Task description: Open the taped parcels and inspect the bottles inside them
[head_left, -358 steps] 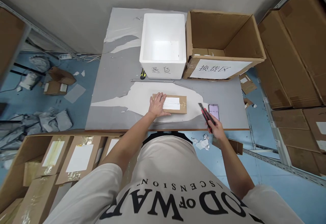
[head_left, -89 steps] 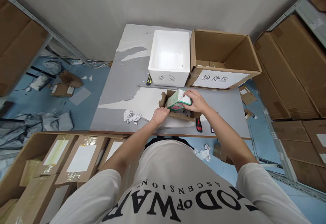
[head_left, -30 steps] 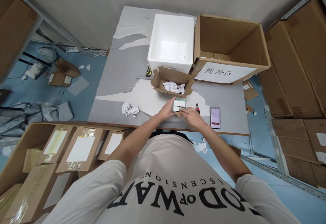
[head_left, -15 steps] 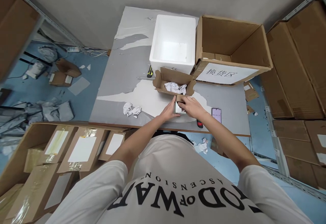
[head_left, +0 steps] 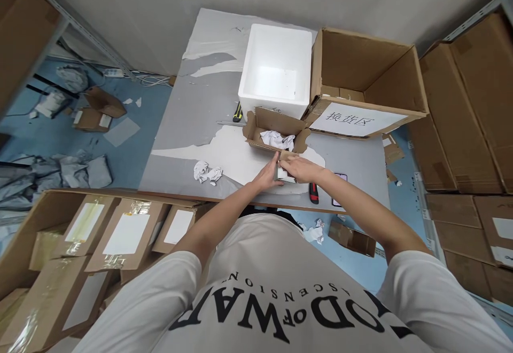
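A small white box [head_left: 285, 175] with a brown part at its top stands near the front edge of the table, between my hands. My left hand [head_left: 266, 176] grips its left side, thumb and fingers apart around it. On the top and right side lies my right hand [head_left: 301, 168], its fingers bent over the brown part and hiding most of it. Just behind is an open brown carton [head_left: 260, 140] holding crumpled white paper [head_left: 276, 139]. A red and black utility knife [head_left: 313, 193] rests beside my right wrist.
A white foam box [head_left: 245, 88] and a large open cardboard box [head_left: 420, 91] stand at the back. A yellow-black knife [head_left: 238, 112], crumpled paper [head_left: 207, 173] and a phone [head_left: 340, 177] lie on the table [head_left: 172, 123]. Taped parcels [head_left: 124, 235] fill a bin at the left front.
My right hand has flattened and lowered over the top of the small box, and its forearm has swung outward, partly covering the phone. My left hand stays at the box's side.
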{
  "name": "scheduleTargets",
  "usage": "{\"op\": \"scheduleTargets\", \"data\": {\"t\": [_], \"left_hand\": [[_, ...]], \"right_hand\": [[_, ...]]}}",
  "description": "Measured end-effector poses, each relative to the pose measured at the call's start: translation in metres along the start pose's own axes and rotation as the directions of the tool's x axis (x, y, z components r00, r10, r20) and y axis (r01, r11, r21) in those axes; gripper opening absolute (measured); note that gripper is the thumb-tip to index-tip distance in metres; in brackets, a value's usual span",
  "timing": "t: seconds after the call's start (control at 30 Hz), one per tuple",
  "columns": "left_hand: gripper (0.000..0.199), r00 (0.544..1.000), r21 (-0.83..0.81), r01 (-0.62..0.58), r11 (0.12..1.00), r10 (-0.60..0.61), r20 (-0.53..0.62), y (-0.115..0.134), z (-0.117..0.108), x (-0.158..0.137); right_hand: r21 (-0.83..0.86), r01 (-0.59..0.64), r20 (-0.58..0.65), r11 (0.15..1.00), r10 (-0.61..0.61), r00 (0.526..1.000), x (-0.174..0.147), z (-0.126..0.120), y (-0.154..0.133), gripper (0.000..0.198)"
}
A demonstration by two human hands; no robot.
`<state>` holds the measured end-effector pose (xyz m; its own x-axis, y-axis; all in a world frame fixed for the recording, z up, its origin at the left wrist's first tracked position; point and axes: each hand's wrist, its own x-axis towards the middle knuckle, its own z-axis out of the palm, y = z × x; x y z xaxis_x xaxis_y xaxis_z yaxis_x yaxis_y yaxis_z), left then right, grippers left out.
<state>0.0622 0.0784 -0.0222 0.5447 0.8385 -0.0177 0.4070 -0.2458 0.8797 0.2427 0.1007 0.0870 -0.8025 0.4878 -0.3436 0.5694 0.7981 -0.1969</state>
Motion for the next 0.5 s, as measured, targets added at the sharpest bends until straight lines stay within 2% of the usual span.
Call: {"op": "scheduleTargets", "data": {"t": [0.3, 0.5], "left_hand": [[0.129, 0.996, -0.034, -0.086, 0.996, 0.087, 0.021, -0.01, 0.005, 0.0], [0.104, 0.995, 0.055, -0.096, 0.994, 0.094, 0.03, -0.018, 0.017, -0.002]], "right_hand": [[-0.166, 0.093, 0.077, 0.982, -0.081, 0.994, 0.009, -0.001, -0.004, 0.03], [-0.207, 0.182, 0.107, 0.961, -0.163, 0.981, 0.005, -0.008, -0.005, 0.033]]}}
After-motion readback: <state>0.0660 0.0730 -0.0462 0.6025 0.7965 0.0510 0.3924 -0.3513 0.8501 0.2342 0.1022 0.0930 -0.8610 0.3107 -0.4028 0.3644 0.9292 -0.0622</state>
